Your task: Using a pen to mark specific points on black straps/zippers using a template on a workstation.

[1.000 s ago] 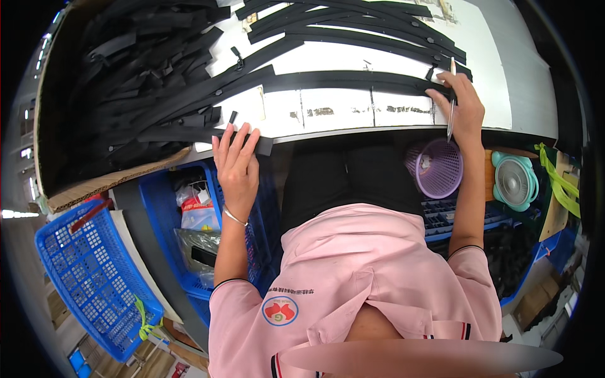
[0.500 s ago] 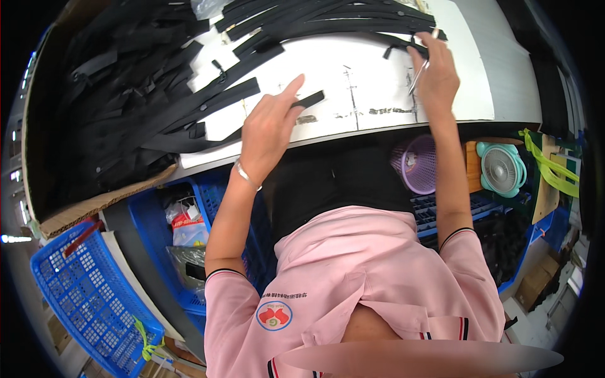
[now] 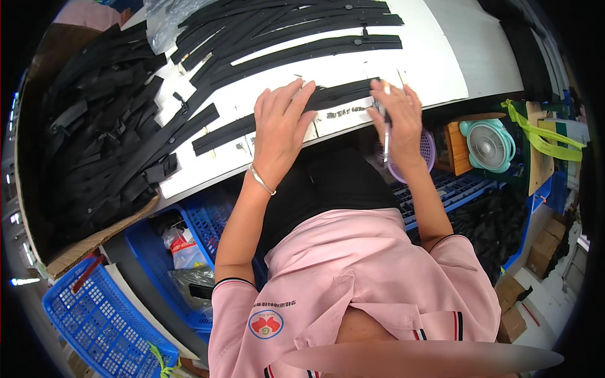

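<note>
A black zipper strip (image 3: 343,94) lies slantwise across the white board (image 3: 435,69), close to the board's front edge. My left hand (image 3: 280,120) rests over the strip's middle with its fingers stretched out. At the strip's right end is my right hand (image 3: 402,123), fingers bent, with a slim silver pen-like tool (image 3: 386,146) held in it and pointing back toward me. Whether the right fingertips also touch the strip is hard to tell. Dark pen marks (image 3: 343,113) show on the board between my hands. More black zipper strips (image 3: 302,53) lie in rows beyond them.
A cardboard box (image 3: 94,242) full of black strips stands at the left. Clear plastic film (image 3: 167,25) lies at the back. Below the table are blue baskets (image 3: 107,315), a purple basket (image 3: 428,151) and a small turquoise fan (image 3: 490,145).
A black strip that slanted under my left hand now lies across the board between both hands. My right hand has come nearer and left from the far strips, still holding the tool. The view has shifted.
</note>
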`<state>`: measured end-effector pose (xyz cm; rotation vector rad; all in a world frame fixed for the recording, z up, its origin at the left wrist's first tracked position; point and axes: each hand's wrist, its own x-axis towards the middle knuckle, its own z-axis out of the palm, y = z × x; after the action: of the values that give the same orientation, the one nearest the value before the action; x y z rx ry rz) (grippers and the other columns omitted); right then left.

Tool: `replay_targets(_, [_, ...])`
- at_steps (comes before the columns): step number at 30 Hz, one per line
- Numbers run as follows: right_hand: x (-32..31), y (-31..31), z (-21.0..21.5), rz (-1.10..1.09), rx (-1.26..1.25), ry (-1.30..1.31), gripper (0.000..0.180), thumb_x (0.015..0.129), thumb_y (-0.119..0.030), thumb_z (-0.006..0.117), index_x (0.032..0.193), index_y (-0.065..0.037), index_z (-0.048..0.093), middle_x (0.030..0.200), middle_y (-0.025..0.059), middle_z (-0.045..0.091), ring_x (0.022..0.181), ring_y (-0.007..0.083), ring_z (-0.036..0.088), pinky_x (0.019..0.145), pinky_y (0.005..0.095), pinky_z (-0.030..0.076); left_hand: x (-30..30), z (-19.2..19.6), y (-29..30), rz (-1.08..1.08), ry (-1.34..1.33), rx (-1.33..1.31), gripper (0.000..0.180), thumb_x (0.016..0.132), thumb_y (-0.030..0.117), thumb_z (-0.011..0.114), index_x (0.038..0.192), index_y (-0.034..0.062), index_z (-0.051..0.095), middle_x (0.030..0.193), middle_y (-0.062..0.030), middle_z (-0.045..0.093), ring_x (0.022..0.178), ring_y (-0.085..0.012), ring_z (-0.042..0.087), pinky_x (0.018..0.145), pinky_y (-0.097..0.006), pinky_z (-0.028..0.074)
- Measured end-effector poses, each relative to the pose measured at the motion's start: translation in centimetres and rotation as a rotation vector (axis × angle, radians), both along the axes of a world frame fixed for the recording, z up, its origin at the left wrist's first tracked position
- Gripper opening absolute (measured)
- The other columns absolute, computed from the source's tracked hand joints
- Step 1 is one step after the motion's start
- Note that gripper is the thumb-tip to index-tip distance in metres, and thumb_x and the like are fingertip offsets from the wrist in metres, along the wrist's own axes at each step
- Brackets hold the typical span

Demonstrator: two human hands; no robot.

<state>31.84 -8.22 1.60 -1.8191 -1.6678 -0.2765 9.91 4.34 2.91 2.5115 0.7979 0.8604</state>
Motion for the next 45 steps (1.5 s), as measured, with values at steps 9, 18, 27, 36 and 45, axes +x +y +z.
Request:
replay_targets(9, [3.3,-1.7,-1.6,-0.127,0.041,-0.074,0.025,0.089,-0.008,0.076,0.113,-0.005,0.072,0.12,0.0037,0.076,0.117,0.0269,0.064,0.112,0.0474,0.041,-4.7,-0.8,-3.2,0.2,0.182,0.051,0.043,0.095,0.015,0.07,0.138,0.0089,0.065,0.145,-0.0067,0.062,0.136,-0.0273,0.053,0.121,-0.053,0.025])
replay_targets(18, [3.3,-1.6,-1.6,-0.113,0.072,-0.107,0.021,0.091,-0.006,0.076,0.112,-0.006,0.072,0.12,0.0035,0.076,0.117,0.0233,0.064,0.112,0.0468,0.042,-9.7,-1.4,-4.1,0.431,0.231,0.008,0.07,0.089,0.038,0.078,0.147,0.0054,0.054,0.154,-0.0098,0.052,0.149,-0.0296,0.04,0.122,-0.061,0.009])
replay_targets(27, [-3.1,1.8,3.3,-0.092,-0.006,0.467,0.021,0.105,-0.018,0.062,0.12,-0.008,0.072,0.113,0.0084,0.076,0.107,0.0198,0.068,0.099,0.0342,0.05,-9.9,-2.1,-4.2,0.455,0.154,0.018,0.068,0.086,0.041,0.08,0.143,0.0099,0.06,0.148,-0.0079,0.058,0.149,-0.0333,0.039,0.121,-0.06,0.013])
replay_targets(36, [-13.5,9.8,2.3,0.345,-0.234,0.957,0.019,0.098,-0.016,0.07,0.105,0.001,0.075,0.092,0.0066,0.075,0.072,0.006,0.065,0.063,0.0225,0.05,-9.8,-2.0,-4.2,0.473,0.135,0.026,0.068,0.085,0.043,0.08,0.141,0.01,0.061,0.147,-0.0074,0.059,0.148,-0.0338,0.04,0.12,-0.06,0.015])
replay_targets(45, [-14.4,10.9,0.5,0.437,-0.182,0.809,0.023,0.099,-0.013,0.069,0.091,0.008,0.071,0.099,0.0045,0.077,0.062,0.0103,0.063,0.056,0.0259,0.048,-9.8,-2.1,-4.2,0.473,0.112,0.027,0.069,0.086,0.045,0.078,0.141,0.009,0.061,0.147,-0.0076,0.059,0.148,-0.0345,0.04,0.117,-0.064,0.017])
